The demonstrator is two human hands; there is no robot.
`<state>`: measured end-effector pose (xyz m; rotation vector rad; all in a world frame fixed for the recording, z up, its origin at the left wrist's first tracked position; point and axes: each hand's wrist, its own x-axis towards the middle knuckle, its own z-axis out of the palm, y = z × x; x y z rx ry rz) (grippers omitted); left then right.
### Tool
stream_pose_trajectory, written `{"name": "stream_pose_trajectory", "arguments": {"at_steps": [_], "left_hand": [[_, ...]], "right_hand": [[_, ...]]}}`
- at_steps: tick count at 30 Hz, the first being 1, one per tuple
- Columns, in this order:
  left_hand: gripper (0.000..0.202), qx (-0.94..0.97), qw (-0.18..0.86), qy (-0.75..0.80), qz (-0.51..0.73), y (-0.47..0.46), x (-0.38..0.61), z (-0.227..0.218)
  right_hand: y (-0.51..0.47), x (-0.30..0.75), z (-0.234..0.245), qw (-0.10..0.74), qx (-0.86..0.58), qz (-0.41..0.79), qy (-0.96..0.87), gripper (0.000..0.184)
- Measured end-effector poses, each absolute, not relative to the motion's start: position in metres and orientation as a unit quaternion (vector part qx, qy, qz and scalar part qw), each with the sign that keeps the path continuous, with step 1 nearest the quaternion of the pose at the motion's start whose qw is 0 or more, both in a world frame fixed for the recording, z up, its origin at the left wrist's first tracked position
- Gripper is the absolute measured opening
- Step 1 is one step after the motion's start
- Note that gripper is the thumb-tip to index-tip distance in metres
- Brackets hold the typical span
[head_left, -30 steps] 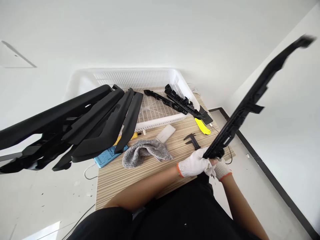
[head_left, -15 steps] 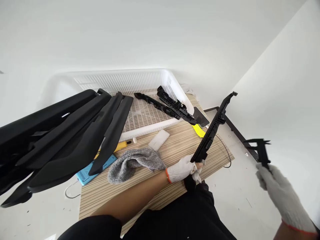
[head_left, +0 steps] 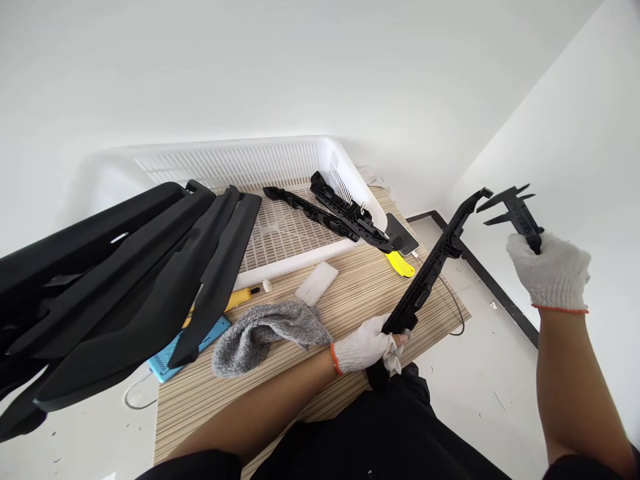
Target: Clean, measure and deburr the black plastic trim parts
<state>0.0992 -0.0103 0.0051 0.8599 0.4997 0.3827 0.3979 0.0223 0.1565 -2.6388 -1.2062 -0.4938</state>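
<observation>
- While the left hand (head_left: 367,343) stays closed around the lower end of the long black bracket (head_left: 430,267), the right hand (head_left: 550,273) is now raised at the right, closed on the body of a black caliper (head_left: 513,210); the hands are well apart.
- Vs. 1 sec ago: both hands were together on the bracket's lower end, and the caliper lay on the table (head_left: 350,297).
- Now the caliper is off the table, its jaws pointing left, just beside the bracket's upper tip; no contact as far as I can see. So tool and part are each in one hand.
- Bracket leans up and right from the table's near edge, less high than before.
- Rest: white basket (head_left: 225,145) w/ two black parts (head_left: 345,213), grey cloth (head_left: 263,333), black trim panels (head_left: 125,280) at left.
</observation>
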Motion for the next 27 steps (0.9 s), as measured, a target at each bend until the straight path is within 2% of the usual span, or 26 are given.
{"name": "stream_pose_trajectory", "arguments": {"at_steps": [4, 10, 18, 22, 27], "left_hand": [[0.042, 0.408, 0.864, 0.235, 0.177, -0.010, 0.099, 0.001], [0.038, 0.357, 0.884, 0.251, 0.168, -0.009, 0.099, 0.007], [0.038, 0.345, 0.888, 0.249, 0.172, -0.009, 0.099, 0.008], [0.041, 0.350, 0.886, 0.253, 0.170, -0.009, 0.098, 0.009], [0.043, 0.351, 0.883, 0.254, 0.177, -0.009, 0.098, 0.008]], "right_hand": [[0.038, 0.402, 0.159, 0.080, -0.896, -0.161, -0.405, 0.031], [0.048, 0.406, 0.154, 0.110, -0.849, -0.206, -0.474, 0.056], [0.067, 0.420, 0.152, 0.001, -0.765, -0.336, -0.550, 0.054], [0.072, 0.426, 0.158, -0.042, -0.748, -0.339, -0.569, 0.051], [0.076, 0.421, 0.165, -0.049, -0.770, -0.304, -0.559, 0.048]]}}
